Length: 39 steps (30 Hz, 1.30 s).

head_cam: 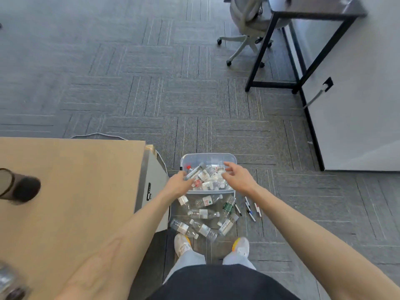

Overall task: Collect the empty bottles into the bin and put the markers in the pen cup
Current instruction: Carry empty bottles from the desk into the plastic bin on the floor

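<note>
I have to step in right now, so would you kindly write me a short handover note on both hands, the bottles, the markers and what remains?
Left hand: holds a bottle over the bin, not yet released.
Right hand: open and empty above the bin.
Done: several bottles already lie in the bin.
Left: about seven loose bottles remain on the carpet between the bin and the person's feet. The markers lie on the carpet to the right of them, none moved yet. The pen cup stands on the desk to the left.
</note>
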Tool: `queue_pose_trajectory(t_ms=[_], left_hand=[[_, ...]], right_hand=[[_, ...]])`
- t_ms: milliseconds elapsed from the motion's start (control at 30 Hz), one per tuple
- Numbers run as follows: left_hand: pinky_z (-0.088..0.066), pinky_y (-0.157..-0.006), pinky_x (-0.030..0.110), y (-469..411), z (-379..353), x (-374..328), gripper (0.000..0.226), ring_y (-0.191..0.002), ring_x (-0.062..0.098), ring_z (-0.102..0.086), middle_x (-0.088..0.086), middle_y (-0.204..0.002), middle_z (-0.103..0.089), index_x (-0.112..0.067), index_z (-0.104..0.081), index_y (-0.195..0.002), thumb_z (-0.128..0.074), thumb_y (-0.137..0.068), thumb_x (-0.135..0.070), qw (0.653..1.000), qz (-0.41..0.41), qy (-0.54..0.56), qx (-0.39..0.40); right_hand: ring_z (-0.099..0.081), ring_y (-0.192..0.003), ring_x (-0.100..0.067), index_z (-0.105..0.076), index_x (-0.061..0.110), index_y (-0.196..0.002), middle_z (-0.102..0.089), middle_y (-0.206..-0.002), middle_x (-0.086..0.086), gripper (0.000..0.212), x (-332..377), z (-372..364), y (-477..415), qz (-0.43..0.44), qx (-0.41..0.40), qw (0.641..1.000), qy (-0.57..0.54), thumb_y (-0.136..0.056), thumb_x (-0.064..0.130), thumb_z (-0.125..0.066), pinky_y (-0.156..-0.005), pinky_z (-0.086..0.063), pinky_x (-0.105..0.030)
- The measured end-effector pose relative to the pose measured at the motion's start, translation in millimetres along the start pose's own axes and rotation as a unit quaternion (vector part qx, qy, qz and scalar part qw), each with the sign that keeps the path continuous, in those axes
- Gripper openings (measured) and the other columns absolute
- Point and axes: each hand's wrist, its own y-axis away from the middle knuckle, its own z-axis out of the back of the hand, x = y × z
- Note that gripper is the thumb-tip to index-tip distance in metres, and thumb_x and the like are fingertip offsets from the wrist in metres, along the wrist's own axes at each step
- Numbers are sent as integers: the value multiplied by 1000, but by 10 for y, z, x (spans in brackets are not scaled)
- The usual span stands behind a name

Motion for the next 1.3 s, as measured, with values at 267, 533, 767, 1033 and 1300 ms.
queue_pose_trajectory(t_ms=[267, 533, 767, 1033, 1300], left_hand=[[-37, -83, 28, 771, 100, 240, 30, -99, 17, -48, 3, -122, -58, -14, -54, -123, -44, -98, -28, 996, -5, -13, -83], [-40, -103, 30, 1829, -169, 958, 39, -125, 23, -52, 7, -138, -57, -15, -55, -131, -49, -95, -30, 959, 103, 156, -213], [-40, -97, 27, 2785, -376, 1871, 35, -120, 22, -55, 5, -132, -59, -15, -58, -127, -48, -97, -30, 882, 208, 280, -318], [-42, -89, 25, 3446, -452, 2920, 28, -110, 22, -59, 7, -121, -65, -13, -63, -117, -53, -95, -28, 800, 254, 373, -396], [-47, -90, 29, 3470, 94, 4018, 29, -107, 26, -64, 7, -119, -67, -14, -65, -116, -54, -93, -28, 805, 238, 381, -387]], right_hand=[[-48, -132, -24, -36, 16, -150, -48, -147, -8, 56, 283, -88, 479, 105, 25, 992, 69, -98, 26, -53, -108, -39, -38], [-40, -138, -22, -36, 15, -149, -42, -151, -5, 55, 668, -753, 869, 294, 139, 921, 215, -97, 25, -51, -112, -34, -35], [-42, -136, -24, -33, 18, -151, -39, -153, -6, 55, 1294, -1794, 1420, 402, 246, 836, 281, -100, 34, -45, -112, -35, -38], [-35, -141, -27, -34, 12, -150, -38, -153, -12, 57, 1851, -3082, 2003, 428, 324, 788, 300, -98, 25, -52, -117, -29, -43], [-52, -122, -29, -33, 20, -149, -46, -134, -9, 65, 2553, -4113, 2137, 394, 263, 835, 281, -91, 33, -59, -87, -37, -30]])
